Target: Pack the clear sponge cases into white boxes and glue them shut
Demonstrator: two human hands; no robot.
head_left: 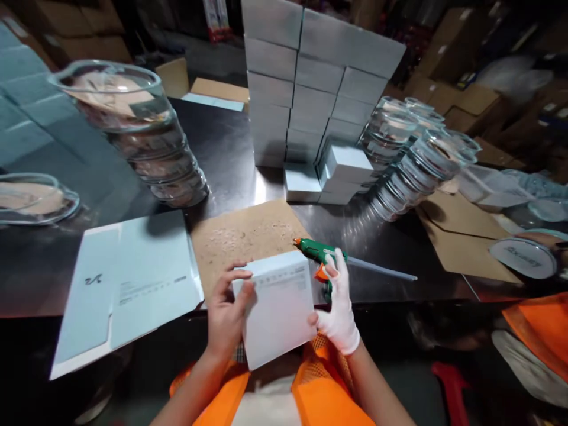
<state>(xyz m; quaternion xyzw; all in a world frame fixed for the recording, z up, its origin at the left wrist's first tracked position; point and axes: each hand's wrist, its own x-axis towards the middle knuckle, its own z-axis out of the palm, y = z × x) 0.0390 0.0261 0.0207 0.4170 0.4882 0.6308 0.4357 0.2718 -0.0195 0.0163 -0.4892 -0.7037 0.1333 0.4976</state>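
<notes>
A white carton with small print along its upper edge is tilted in front of my body. My bare left hand is closed on its left side, with the thumb on the near face and the fingers over the top edge. My right hand, in a white glove with bare fingertips, is at the carton's right edge. Its thumb tip meets that edge, while the other fingers stretch upward, apart from the carton. Just behind them lies a green glue gun with an orange nozzle and trigger, and a long glue stick protruding from its back.
A glue-spotted cardboard sheet lies on the dark metal table. Flattened printed cartons overhang the front edge at left. Stacked glass bowls stand left, more glassware right. White boxes form a wall behind. An orange-clad person is at right.
</notes>
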